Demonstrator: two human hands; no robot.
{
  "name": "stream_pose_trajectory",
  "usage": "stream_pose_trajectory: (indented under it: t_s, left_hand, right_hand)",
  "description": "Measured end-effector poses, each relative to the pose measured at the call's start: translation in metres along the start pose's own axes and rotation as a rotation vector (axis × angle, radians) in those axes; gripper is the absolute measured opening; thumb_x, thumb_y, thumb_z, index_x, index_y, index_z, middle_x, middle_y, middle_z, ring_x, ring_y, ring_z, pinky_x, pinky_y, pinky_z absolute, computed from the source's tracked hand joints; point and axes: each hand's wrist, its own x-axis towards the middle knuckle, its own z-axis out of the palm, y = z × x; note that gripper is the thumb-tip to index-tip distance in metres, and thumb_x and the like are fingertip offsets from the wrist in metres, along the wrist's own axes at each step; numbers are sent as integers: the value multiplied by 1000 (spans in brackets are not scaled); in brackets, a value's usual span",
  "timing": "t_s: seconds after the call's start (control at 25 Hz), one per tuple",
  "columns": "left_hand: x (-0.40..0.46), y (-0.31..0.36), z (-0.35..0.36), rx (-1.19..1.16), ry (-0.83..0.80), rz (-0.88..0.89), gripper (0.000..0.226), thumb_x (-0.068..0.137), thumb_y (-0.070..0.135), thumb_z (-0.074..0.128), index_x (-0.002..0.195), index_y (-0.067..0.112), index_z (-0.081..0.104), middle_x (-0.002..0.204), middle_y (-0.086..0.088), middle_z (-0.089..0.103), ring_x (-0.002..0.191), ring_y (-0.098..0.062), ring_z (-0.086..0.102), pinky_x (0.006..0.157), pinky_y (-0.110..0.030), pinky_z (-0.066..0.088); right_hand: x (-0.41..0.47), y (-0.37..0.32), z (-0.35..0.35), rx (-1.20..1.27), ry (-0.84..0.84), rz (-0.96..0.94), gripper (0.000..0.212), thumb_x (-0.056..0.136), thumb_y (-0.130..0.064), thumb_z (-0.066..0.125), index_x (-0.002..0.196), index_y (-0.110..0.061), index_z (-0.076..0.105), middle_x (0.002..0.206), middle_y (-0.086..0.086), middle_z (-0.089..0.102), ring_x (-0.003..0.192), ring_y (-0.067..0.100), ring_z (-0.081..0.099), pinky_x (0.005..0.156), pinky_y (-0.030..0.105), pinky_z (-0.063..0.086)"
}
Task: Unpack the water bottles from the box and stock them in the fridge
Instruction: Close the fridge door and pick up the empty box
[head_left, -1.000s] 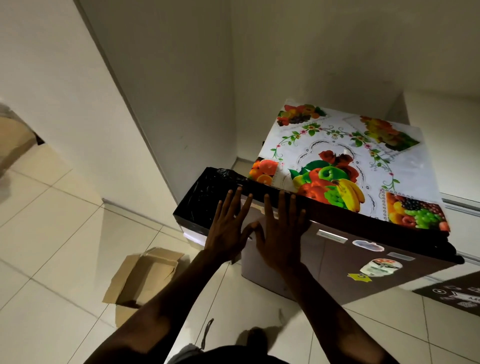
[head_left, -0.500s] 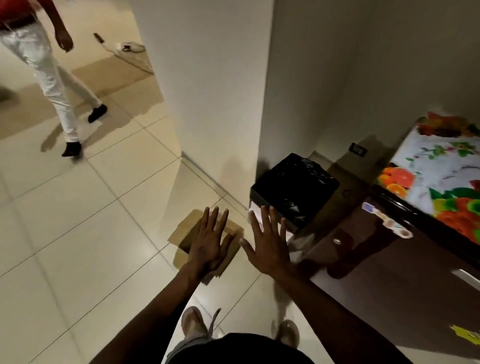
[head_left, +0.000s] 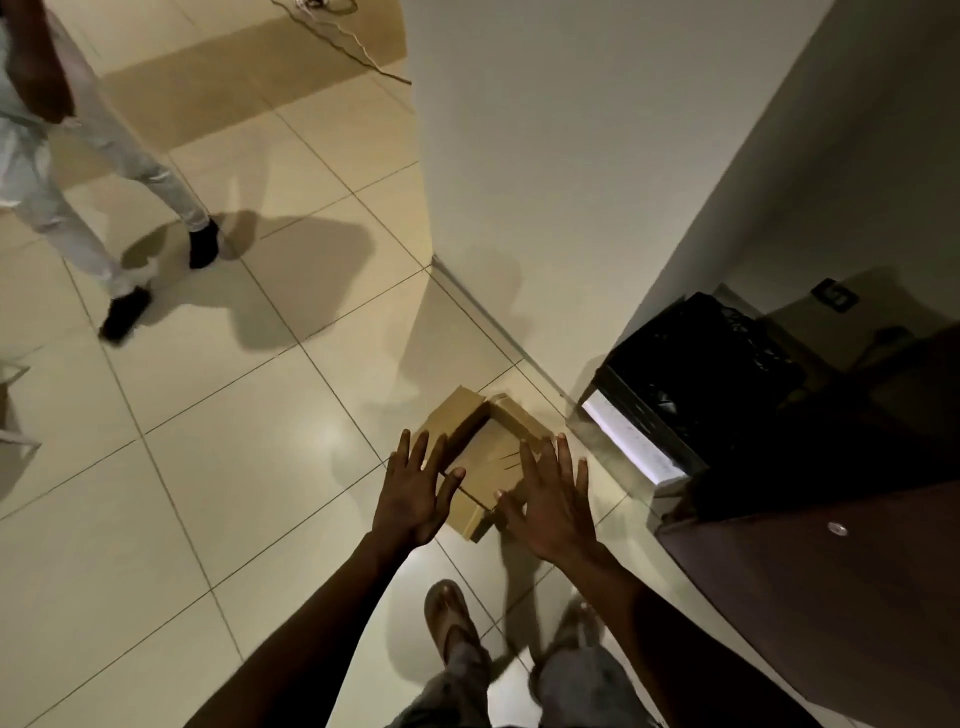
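I am seeing the cardboard box (head_left: 480, 457) lying on the tiled floor (head_left: 218, 467) just below the middle of the view, its flaps standing open and its inside too shadowed for me to read. My left hand (head_left: 413, 493) is hovering over the box's 9 o'clock edge, its grip spread wide with fingers straight and nothing in it. My right hand (head_left: 553, 501) is hovering over the 3 o'clock edge, the grip likewise spread and bare; whether either palm is touching the cardboard I cannot tell. At 6 o'clock from the box my feet in sandals (head_left: 449, 618) are standing on the tiles. At 3 o'clock a bin lined with a black bag (head_left: 696, 374) is sitting against the white wall (head_left: 545, 182), and just beyond it, towards 4 o'clock, the dark brown fridge door (head_left: 831, 582) is filling the corner of the view. Well apart, at 10 o'clock, another person in white trousers (head_left: 78, 171) and black shoes is standing on the floor, and a cable (head_left: 337, 39) is trailing across the tiles at 12 o'clock.
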Motion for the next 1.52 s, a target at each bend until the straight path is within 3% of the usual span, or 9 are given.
stream_pose_trajectory:
  t_s: [0.32,0.48,0.64,0.8,0.92,1.04,1.2,1.32,1.52]
  left_hand:
    - [64,-59,92,1,-74,-62,71,100,63,12,158,23,19,164,-8,21,154,-30,-2,123,-44,11]
    - [111,-110,201,-4,-147,-78,67,102,61,16,158,24,16,166,-5,14,154,-27,-7,124,-43,8]
    - [150,-166,301,63,-203,-83,69,102,62,14,159,23,16,166,-6,13,154,-28,-7,125,-46,9]
    - [176,-220,383,58,-228,-152,68,102,62,16,159,25,14,166,-4,10,153,-25,-10,124,-41,0]
    - [180,-249,430,39,-257,-203,70,101,64,11,159,25,14,166,-4,9,153,-25,-12,125,-44,4]
    - [173,-270,459,0,-251,-255,71,100,64,12,159,24,15,166,-4,11,153,-24,-9,125,-43,5]
    - [167,-275,465,-266,-99,-474,70,101,62,19,157,21,22,164,-5,21,154,-26,6,124,-43,13]
    - [178,-268,443,-479,20,-696,73,100,63,21,155,16,29,159,-9,34,148,-27,26,120,-42,24]
    - [229,-232,389,-1049,-57,-1016,80,94,74,26,151,20,37,155,-9,39,142,-29,38,115,-44,29]
  right_hand:
    - [94,4,115,-6,-190,-24,79,97,-64,32,160,-20,13,167,14,8,154,31,-8,122,55,-2]
    - [161,16,233,-10,-234,-31,79,95,-60,38,158,-15,24,164,18,21,154,37,4,118,52,-6]
    - [211,30,342,-4,-283,-36,78,98,-58,38,160,-18,13,166,17,14,154,37,0,117,49,-11]
    - [252,41,441,-5,-358,-12,80,96,-56,46,158,-18,15,164,17,18,154,35,5,122,51,1]
    - [270,44,500,0,-430,-11,74,96,-52,51,155,-15,24,156,17,36,147,36,28,119,49,21]
    - [279,44,545,28,-416,6,39,97,-39,54,130,-18,54,120,8,65,112,28,62,90,39,48]
    - [279,46,550,77,-305,68,15,96,-27,58,101,-19,70,96,3,72,91,23,70,78,35,54]
    - [271,52,514,229,-183,104,18,100,-29,55,114,-22,65,98,2,72,93,21,69,80,34,55]
    - [245,74,436,622,-114,103,42,101,-33,56,135,-9,61,116,13,71,109,27,66,87,29,50]
